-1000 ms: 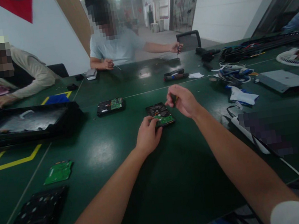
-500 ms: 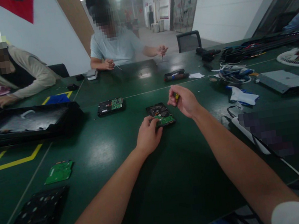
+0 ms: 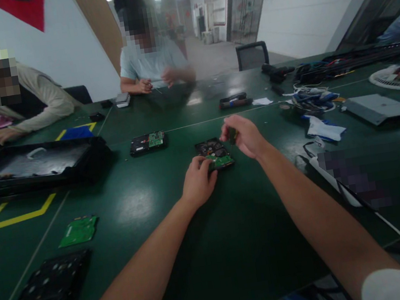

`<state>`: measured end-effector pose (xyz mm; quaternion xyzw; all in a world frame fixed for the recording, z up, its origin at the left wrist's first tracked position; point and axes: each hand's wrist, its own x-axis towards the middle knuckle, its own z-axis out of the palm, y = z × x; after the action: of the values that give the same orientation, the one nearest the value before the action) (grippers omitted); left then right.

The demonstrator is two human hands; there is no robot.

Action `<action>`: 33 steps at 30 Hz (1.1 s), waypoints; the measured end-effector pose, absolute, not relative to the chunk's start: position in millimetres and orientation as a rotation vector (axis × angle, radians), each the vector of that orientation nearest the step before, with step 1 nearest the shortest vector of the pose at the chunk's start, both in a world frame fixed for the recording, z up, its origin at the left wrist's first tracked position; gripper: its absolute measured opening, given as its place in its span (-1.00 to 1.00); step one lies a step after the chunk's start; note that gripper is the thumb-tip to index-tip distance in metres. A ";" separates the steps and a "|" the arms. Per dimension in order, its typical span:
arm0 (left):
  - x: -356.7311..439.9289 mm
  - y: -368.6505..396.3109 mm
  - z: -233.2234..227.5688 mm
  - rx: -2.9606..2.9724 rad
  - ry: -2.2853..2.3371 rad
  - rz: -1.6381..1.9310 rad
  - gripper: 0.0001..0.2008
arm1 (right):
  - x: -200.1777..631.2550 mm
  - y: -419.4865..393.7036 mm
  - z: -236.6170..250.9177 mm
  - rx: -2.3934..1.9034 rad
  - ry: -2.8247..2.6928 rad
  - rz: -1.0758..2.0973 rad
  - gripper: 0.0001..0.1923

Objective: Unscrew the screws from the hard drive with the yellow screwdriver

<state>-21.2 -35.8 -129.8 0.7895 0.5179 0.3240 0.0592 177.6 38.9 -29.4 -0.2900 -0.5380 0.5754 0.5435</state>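
Observation:
A hard drive (image 3: 211, 147) with a green circuit board on its near part lies on the table in front of me. My left hand (image 3: 200, 182) grips its near left side, fingertips resting on the board. Just right of the drive and slightly above it, my right hand (image 3: 245, 135) is closed around the short handle of a screwdriver (image 3: 232, 136). Its tip cannot be made out. Farther left sits a second hard drive (image 3: 148, 142), board side up. A loose green circuit board (image 3: 79, 230) lies to the left of my left arm.
Black drive casings (image 3: 44, 298) lie at the near left, and a large black tray (image 3: 37, 167) stands behind them. On the right are a white-and-blue glove (image 3: 326, 128), a phone with a cable (image 3: 355, 179) and a metal bracket (image 3: 381, 108). Two people sit across the table.
My right hand has shifted slightly left and turned, so the screwdriver's yellow part shows less. My left hand stays on the drive. The person opposite has drawn one hand inward.

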 end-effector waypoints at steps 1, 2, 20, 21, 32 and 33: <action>-21.2 -35.8 -130.0 2.392 1.566 0.987 -0.64 | 177.9 38.0 -28.4 -0.686 -1.295 1.370 -0.61; -21.2 -35.8 -130.2 2.392 1.564 0.990 -0.64 | 178.1 37.3 -27.4 -0.684 -1.314 1.374 -0.59; -21.9 -35.2 -130.4 2.391 1.565 0.984 -0.63 | 174.3 36.9 -27.6 -0.699 -1.310 1.321 -0.58; -21.8 -35.2 -130.4 2.390 1.567 0.984 -0.64 | 174.4 36.2 -26.7 -0.698 -1.315 1.336 -0.56; -21.6 -36.6 -128.2 2.390 1.562 0.987 -0.65 | 176.8 39.9 -26.8 -0.684 -1.266 1.367 -0.38; -21.6 -36.7 -128.3 2.389 1.562 0.988 -0.65 | 177.2 40.5 -27.4 -0.686 -1.272 1.360 -0.43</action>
<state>-21.6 -36.7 -128.3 0.7894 0.5162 0.3266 0.0606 177.2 40.5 -27.4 -0.2893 -0.5368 0.5736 0.5469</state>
